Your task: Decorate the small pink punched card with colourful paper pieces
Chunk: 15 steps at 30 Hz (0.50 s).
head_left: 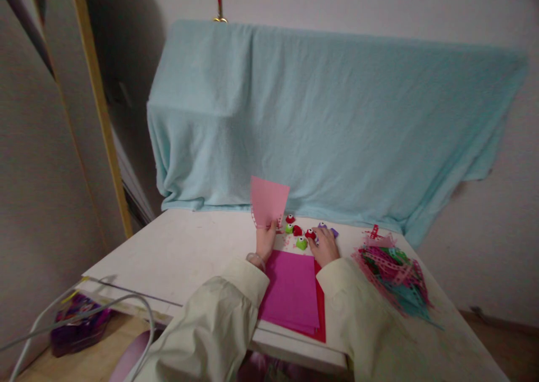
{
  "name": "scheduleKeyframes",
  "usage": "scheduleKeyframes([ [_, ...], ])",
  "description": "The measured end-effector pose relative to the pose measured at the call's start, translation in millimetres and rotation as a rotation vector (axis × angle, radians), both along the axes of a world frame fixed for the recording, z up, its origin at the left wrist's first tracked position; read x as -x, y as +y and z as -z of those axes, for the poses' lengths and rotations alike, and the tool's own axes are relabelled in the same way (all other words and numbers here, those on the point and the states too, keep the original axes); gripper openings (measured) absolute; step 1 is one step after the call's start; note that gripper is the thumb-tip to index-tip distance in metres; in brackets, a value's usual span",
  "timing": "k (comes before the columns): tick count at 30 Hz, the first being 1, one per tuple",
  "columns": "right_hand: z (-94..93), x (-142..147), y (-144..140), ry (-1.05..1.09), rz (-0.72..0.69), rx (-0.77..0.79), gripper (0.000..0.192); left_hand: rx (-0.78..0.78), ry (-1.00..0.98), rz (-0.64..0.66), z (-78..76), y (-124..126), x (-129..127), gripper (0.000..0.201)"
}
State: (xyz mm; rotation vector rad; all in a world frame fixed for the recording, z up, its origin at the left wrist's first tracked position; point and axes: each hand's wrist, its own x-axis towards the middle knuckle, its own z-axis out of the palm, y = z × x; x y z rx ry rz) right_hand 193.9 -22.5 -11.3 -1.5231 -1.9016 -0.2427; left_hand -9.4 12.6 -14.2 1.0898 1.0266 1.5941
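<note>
The pink paper sheet (268, 203) is held upright at the far side of the white table (185, 253), pinched at its lower edge by the left hand (265, 240). It is judged light and floppy; edge grips suit it. The right hand (324, 246) rests with fingers curled on a small red punch (310, 234).

I'm seeing a white table (185, 253) carrying magenta paper (291, 292) at six o'clock, paper scraps (393, 278) at three, small punches (301, 242) at twelve.

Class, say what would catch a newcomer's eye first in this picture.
A pale blue cloth drapes the back of the white table. In the middle, the left hand holds up a pink sheet, while the right hand rests by small colourful punches. Paper trimmings lie right.
</note>
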Motion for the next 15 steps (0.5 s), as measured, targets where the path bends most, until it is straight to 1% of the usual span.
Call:
scheduleKeyframes([
  [3, -9.4, 7, -5, 0.035, -0.024, -0.033, 0.029, 0.026, -0.006, 0.028, -2.0, -1, -3, 0.033],
  [6, -20.6, 18, -11, 0.048, -0.132, -0.058, 0.037, 0.069, 0.016, 0.096, -4.8, -2, -4, 0.038],
  [8, -24.7, 26, -15, 0.034, -0.206, -0.048, 0.039, 0.085, 0.003, 0.168, -6.5, -4, -4, 0.042],
  [11, -24.0, 34, -18, 0.011, -0.257, -0.019, 0.043, 0.078, -0.048, 0.248, -7.7, -6, -5, 0.047],
  [15, -19.1, 34, -16, -0.011, -0.237, 0.009, 0.050, 0.071, -0.054, 0.242, -6.1, -4, -3, 0.051],
])
